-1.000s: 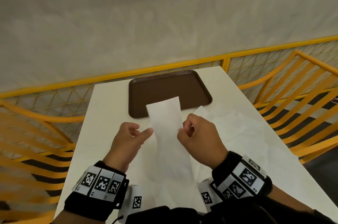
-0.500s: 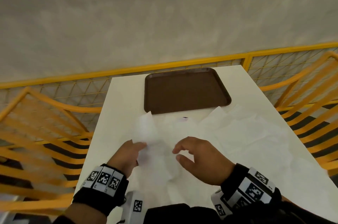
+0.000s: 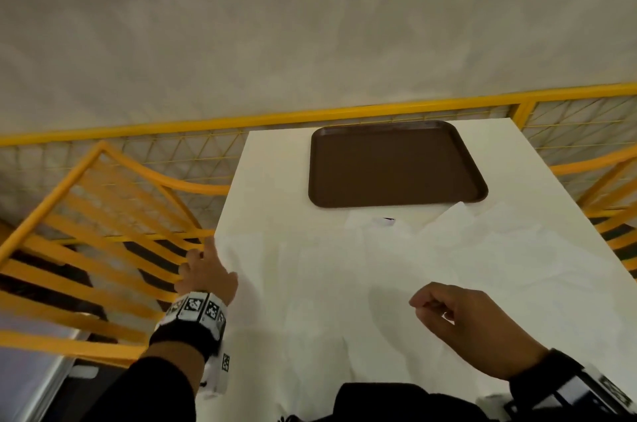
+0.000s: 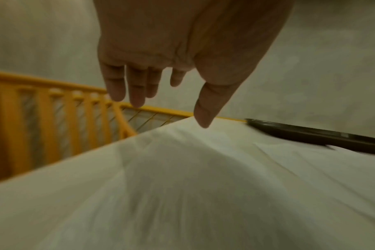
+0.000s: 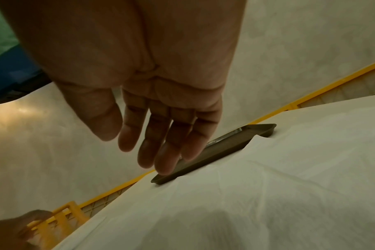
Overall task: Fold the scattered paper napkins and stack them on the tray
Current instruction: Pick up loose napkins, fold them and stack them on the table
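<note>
Paper napkins (image 3: 379,283) | unfolded, on counter (image 3: 275,163) | tray (image 3: 393,163) bare | hands: left (image 3: 206,270), right (image 3: 472,318) released | risk: sheets sliding off the edge

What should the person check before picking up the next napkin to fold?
1. Tray has room for a stack: ok, nothing lies on it.
2. Left hand free: ok, fingers straight at the table's left edge, holding nothing.
3. Right hand free: ok, fingers loosely curled above the napkins, holding nothing.
4. Napkins within reach: ok, they are spread on the table between both hands.
5. One single napkin easy to pick out: cannot tell, the white sheets overlap and their edges blur together.
6. Any napkin already folded: not ok, none looks folded.
</note>
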`<state>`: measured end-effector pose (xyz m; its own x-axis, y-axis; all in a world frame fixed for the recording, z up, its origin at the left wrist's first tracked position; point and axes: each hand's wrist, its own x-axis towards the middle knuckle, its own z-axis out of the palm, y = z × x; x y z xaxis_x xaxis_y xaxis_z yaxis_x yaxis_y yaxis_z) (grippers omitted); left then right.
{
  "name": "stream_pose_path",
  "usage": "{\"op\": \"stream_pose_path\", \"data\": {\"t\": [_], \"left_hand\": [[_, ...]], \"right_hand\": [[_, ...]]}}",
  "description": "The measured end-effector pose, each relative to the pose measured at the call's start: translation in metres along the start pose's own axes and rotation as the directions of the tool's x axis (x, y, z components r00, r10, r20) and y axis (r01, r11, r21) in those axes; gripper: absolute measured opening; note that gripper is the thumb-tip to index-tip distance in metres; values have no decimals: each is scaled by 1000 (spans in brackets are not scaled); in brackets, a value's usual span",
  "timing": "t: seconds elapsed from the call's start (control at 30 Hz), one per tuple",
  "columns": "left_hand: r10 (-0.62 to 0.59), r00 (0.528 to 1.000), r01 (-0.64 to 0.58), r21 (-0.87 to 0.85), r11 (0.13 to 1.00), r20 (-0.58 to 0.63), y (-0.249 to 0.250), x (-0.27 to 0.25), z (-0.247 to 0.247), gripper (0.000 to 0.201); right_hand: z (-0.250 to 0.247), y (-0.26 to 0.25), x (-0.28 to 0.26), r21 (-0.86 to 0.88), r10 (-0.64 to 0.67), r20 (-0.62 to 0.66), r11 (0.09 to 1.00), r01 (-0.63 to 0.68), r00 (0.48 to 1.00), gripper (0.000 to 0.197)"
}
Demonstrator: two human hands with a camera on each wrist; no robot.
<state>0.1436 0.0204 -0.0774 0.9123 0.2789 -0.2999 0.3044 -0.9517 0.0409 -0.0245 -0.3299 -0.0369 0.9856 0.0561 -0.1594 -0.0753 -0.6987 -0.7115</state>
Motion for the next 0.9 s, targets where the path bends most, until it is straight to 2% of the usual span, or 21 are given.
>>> {"op": "stream_pose_path", "data": {"t": [0.03, 0.1, 0.17, 0.23, 0.27, 0.37, 0.43, 0.53, 0.73, 0.83, 0.9], "left_hand": [[58, 998, -60, 92, 994, 20, 0, -7, 5, 77], [148, 976, -179, 196, 964, 161, -2, -21, 21, 71], [140, 934, -208, 181, 961, 329, -7, -31, 37, 70], [125, 917, -204, 178, 963, 378, -11, -32, 46, 69], [124, 921, -202, 181, 962, 370, -11, -31, 47, 68], [153, 926, -224, 174, 959, 345, -9, -20, 44, 65], [172, 923, -241, 168, 956, 345, -7, -13, 44, 65], [188, 922, -261, 186, 947, 338, -8, -5, 42, 65], [204, 928, -285, 241, 928, 313, -10, -6, 40, 66], [254, 942, -303, 231, 925, 219, 4, -22, 35, 66], [345, 932, -357, 118, 927, 111, 21, -39, 30, 62]], "right_hand": [[-1, 0, -1, 4, 12, 4, 1000, -12, 1000, 10], [-3, 1, -2, 5, 38, -2, 999, -38, 999, 12], [-2, 6, -3, -32, 74, 12, 997, -73, 997, 15], [2, 10, -4, -133, 97, 68, 987, -87, 993, 14], [5, 12, -4, -205, 115, 125, 975, -88, 985, 11], [21, 20, -9, -446, 192, 317, 894, -33, 929, 47], [29, 26, -11, -548, 241, 379, 836, 7, 893, 62], [30, 37, -15, -594, 233, 396, 803, 54, 888, 75], [29, 56, -21, -625, 209, 386, 775, 89, 899, 77], [31, 60, -20, -626, 192, 370, 774, 92, 909, 79], [31, 61, -20, -633, 188, 372, 768, 100, 909, 76]]}}
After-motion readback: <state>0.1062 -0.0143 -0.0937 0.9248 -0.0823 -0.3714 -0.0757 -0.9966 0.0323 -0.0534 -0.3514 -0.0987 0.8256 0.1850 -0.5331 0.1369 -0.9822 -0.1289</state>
